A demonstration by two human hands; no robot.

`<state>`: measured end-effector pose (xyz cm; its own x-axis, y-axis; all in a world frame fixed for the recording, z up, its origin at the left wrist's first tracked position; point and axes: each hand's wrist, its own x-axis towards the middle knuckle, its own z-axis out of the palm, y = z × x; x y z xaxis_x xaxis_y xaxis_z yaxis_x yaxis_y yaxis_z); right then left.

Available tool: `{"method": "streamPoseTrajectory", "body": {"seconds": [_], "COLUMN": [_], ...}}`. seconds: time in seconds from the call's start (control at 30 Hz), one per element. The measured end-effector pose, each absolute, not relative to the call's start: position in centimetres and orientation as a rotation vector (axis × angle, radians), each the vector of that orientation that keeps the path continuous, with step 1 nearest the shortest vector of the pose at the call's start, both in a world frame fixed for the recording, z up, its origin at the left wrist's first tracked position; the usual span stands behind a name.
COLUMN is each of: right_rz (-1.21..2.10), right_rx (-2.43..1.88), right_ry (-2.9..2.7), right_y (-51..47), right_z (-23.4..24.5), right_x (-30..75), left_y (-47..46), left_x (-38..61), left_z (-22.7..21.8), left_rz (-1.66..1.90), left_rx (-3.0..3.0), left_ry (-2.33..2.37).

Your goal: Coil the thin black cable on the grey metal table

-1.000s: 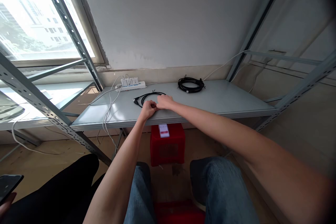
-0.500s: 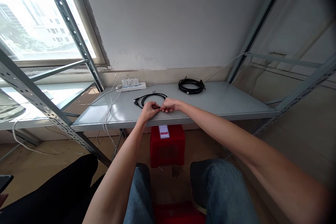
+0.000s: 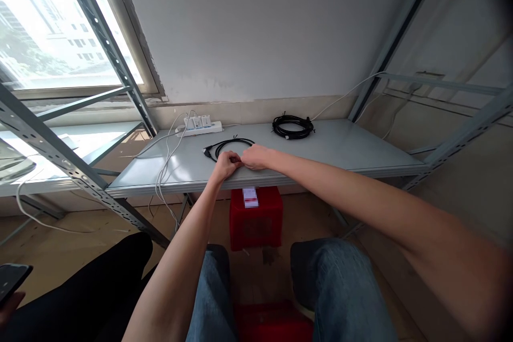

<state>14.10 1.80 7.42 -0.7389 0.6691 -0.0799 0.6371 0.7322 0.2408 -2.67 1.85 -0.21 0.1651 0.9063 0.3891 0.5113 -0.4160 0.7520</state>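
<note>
A thin black cable (image 3: pixel 234 140) lies in a loose coil on the grey shelf, its plug end pointing left. My left hand (image 3: pixel 227 164) is closed in a pinch at the near side of this coil. Right beside it, my right hand (image 3: pixel 255 157) is also closed on the cable, knuckles up, and the two hands' fingertips meet. The exact bit between the fingers is hidden. A small tie sticks up from the coil's far side. Further back to the right rests a thicker black cable coil (image 3: pixel 293 127), untouched.
A white power strip (image 3: pixel 204 128) with chargers stands at the back left; white cords (image 3: pixel 163 171) hang over the shelf's front edge. Metal posts flank the grey shelf (image 3: pixel 348 152). Below is a red stool (image 3: pixel 256 222). At lower left, another person's hand holds a phone (image 3: pixel 14 280).
My hands stay together at the coil's near side; the right hand has turned and shifted slightly left. The other person's phone has come further into view.
</note>
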Motion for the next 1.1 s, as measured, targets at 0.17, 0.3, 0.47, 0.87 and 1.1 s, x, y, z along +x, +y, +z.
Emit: {"method": "streamPoseTrajectory", "body": {"seconds": [0.17,0.3,0.47,0.87,1.1], "right_rz": [-0.765,-1.853,-2.098,-1.858,-1.817], "right_rx": [2.062,2.299,2.144,1.659,1.763], "right_ry": [2.541,1.905,1.800,2.269,2.465], "right_y": [1.0,1.0,1.7,2.1,1.3], "right_z": [6.3,6.7,7.1,6.2,4.6], "right_x": [13.1,12.8,14.1,16.8,16.5], "left_y": [1.9,1.9,1.6,0.8,1.0], "left_x": [-2.7,-2.7,-2.5,-2.0,-2.0], "left_z": [-0.4,-0.4,-0.2,0.4,0.6], "left_rz": [1.164,1.161,1.128,1.047,1.034], "left_rx": [2.019,2.044,2.087,2.216,2.266], "left_ry": [1.356,1.365,1.388,1.345,1.344]}}
